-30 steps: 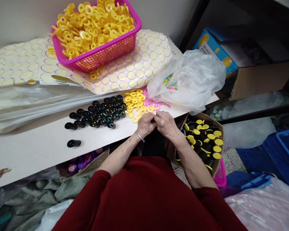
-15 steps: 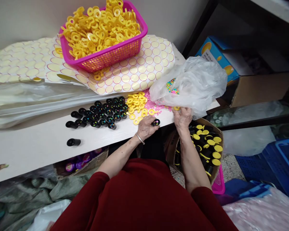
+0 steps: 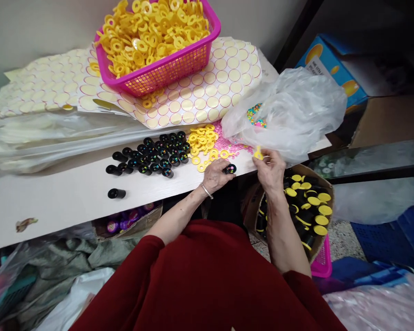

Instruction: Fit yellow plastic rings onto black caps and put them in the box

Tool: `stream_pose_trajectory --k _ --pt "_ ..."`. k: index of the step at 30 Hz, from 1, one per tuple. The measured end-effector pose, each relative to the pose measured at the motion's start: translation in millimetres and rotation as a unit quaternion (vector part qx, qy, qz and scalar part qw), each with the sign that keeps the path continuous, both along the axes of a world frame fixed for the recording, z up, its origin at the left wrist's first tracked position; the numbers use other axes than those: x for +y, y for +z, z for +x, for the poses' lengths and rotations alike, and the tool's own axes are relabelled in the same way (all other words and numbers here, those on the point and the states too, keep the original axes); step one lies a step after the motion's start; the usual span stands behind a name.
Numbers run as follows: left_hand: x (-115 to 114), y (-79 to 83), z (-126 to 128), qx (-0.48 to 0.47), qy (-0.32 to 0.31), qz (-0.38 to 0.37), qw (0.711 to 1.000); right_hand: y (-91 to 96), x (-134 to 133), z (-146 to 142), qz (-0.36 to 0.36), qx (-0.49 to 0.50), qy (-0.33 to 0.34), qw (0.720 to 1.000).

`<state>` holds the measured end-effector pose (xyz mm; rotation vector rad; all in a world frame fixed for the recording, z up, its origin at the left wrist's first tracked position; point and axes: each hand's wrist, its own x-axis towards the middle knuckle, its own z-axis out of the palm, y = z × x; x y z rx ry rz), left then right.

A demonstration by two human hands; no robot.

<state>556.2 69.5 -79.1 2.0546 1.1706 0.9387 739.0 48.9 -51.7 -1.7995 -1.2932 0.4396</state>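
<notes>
Your left hand (image 3: 215, 175) grips the black tube (image 3: 230, 168) at the worktop's (image 3: 72, 202) front edge, right hand (image 3: 272, 171) pinches a yellow ring (image 3: 258, 154): seat it squarely, tube upright.

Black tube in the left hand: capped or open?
Open. The black tube in the left hand shows coloured beads through its uncovered mouth; the yellow ring is in the right hand, apart from it.
</notes>
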Motion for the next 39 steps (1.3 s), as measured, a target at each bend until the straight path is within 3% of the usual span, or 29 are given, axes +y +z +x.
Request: stream_pose_trajectory --k 3,6,14,20,26,29,31,37,39 --pt "0 -0.5 0 -0.006 -0.001 0.006 1.000 7.5 -22 -30 0.052 0.025 0.112 0.992" --pt "-1 -1.4 0 -0.009 0.003 0.022 1.000 9.6 -30 -51 0.077 -0.016 0.161 0.984" --pt "-1 -3.9 -1 -0.006 -0.003 0.029 1.000 7.2 -21 -58 0.072 -0.100 0.145 0.982" --pt "0 -3.6 0 -0.028 -0.004 0.005 1.000 7.0 -22 -59 0.056 -0.071 0.144 0.985" --pt "0 3.6 -7 -0.189 0.006 -0.116 0.975 6.2 -19 -62 0.049 -0.025 0.133 0.990" --pt "-1 10.1 -6 -0.259 0.020 -0.197 0.945 7.9 -20 -67 0.050 0.014 0.116 0.992" --pt "-2 13.1 -3 -0.261 0.015 -0.212 0.942 8.4 -23 -70 0.052 0.051 0.095 0.993" --pt "-5 15.7 2 -0.207 0.010 -0.169 0.964 2.3 -30 -72 0.042 0.242 0.049 0.968" --pt "-7 17.3 3 -0.189 0.006 -0.148 0.971 -2.4 -30 -72 -0.001 0.292 0.041 0.956"
